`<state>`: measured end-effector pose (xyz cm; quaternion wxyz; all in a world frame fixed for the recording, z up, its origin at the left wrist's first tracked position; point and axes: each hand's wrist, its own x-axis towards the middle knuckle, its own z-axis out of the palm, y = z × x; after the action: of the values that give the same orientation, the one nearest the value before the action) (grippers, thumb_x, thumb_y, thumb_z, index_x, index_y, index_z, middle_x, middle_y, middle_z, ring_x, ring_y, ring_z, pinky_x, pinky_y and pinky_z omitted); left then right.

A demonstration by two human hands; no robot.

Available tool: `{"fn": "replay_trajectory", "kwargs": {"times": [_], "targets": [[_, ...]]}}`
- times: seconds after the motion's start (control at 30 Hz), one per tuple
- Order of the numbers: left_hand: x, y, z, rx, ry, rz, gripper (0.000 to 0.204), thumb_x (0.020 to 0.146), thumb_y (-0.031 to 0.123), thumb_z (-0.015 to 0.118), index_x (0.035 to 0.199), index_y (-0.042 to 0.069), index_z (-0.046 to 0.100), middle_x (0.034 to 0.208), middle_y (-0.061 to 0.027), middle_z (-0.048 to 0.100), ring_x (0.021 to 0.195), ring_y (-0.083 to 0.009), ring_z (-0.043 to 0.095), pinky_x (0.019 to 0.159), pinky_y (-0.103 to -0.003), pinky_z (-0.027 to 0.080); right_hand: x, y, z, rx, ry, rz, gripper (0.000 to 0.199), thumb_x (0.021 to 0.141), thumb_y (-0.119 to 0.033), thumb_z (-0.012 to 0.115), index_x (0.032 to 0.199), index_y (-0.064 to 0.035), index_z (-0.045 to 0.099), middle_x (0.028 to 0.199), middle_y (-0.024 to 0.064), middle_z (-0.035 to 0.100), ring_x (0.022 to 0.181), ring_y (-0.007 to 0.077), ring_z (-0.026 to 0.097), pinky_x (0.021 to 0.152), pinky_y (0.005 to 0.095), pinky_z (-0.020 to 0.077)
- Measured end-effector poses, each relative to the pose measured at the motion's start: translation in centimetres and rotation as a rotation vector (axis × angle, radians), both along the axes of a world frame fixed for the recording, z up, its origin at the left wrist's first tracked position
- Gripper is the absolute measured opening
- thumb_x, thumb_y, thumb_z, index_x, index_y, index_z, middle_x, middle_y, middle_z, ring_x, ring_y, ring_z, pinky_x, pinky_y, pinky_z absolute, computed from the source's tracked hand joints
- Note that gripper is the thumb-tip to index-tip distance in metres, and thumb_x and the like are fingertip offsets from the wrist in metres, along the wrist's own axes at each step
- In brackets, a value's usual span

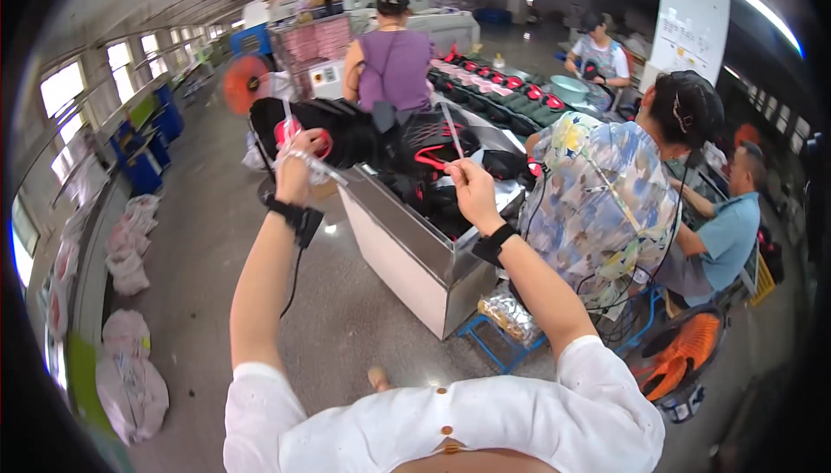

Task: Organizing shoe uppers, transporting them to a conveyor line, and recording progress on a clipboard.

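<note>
Pale strip [452,129] rises from the right hand [474,189], whose fingers pinch its lower end above black-and-red goods [414,192] on the bench [394,274]. Beside a red-and-black piece [344,131] is the left hand [296,164], its grip too unclear to tell.

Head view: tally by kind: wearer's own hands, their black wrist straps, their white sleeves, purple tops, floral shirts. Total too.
Hands: 2 (left hand, right hand)
Black wrist straps: 2
White sleeves: 2
Purple tops: 1
Floral shirts: 1
Total: 8
</note>
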<state>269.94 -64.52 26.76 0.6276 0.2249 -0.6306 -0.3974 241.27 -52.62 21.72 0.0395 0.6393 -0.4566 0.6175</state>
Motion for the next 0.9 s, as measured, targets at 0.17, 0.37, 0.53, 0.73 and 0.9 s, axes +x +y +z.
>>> {"fn": "replay_trajectory", "kwargs": {"times": [0.17,0.37,0.53,0.73,0.9], "targets": [[-10.6,-21.1,-8.1,-0.061,-0.560,-0.043,0.030,0.086,0.029,0.053,0.088,0.000,0.061,0.084,-0.0120,0.063,0.082,-0.0255,0.062,0.070,-0.036,0.048,-5.8,-7.4,-7.1,0.495,0.365,-0.406,0.017,0.082,-0.019,0.054,0.081,-0.0030,0.059,0.080,0.0188,0.060,0.075,0.0384,0.058,0.064,0.0447,0.0468],[-19.4,-32.9,-20.2,-0.231,-1.558,0.103,0.024,0.079,0.026,0.055,0.096,0.013,0.066,0.086,-0.0137,0.066,0.082,-0.0295,0.064,0.071,-0.044,0.051,-5.7,-10.7,-12.7,1.355,0.603,-0.631,0.025,0.080,-0.021,0.049,0.082,-0.0043,0.068,0.084,0.0171,0.065,0.079,0.0300,0.065,0.069,0.0399,0.0512],[-22.5,-39.5,-16.5,-0.266,-1.552,0.331,0.027,0.066,0.032,0.068,0.086,0.013,0.068,0.088,-0.0086,0.067,0.080,-0.0241,0.065,0.066,-0.037,0.052,-2.9,-8.6,-10.1,1.420,0.531,-0.694,0.022,0.077,-0.014,0.048,0.081,-0.0052,0.067,0.080,0.0162,0.065,0.075,0.0311,0.064,0.064,0.0414,0.0511],[-16.8,-47.1,-2.4,-0.755,-0.387,0.605,0.025,0.085,0.022,0.048,0.084,0.000,0.059,0.077,-0.0163,0.062,0.068,-0.0300,0.059,0.061,-0.040,0.045,2.5,-2.1,-7.9,0.950,0.235,-0.594,0.023,0.079,-0.014,0.053,0.098,-0.0096,0.064,0.090,0.0119,0.063,0.083,0.0293,0.061,0.070,0.0393,0.0478],[-16.9,-15.4,9.8,-0.392,-0.059,-0.432,0.027,0.089,0.023,0.047,0.082,0.000,0.059,0.077,-0.0065,0.060,0.074,-0.0163,0.057,0.064,-0.029,0.043,7.8,9.1,-11.8,0.745,-0.414,-0.401,0.026,0.086,-0.007,0.052,0.111,-0.0048,0.054,0.104,0.0112,0.057,0.067,0.0135,0.060,0.061,0.0271,0.0473]]}}
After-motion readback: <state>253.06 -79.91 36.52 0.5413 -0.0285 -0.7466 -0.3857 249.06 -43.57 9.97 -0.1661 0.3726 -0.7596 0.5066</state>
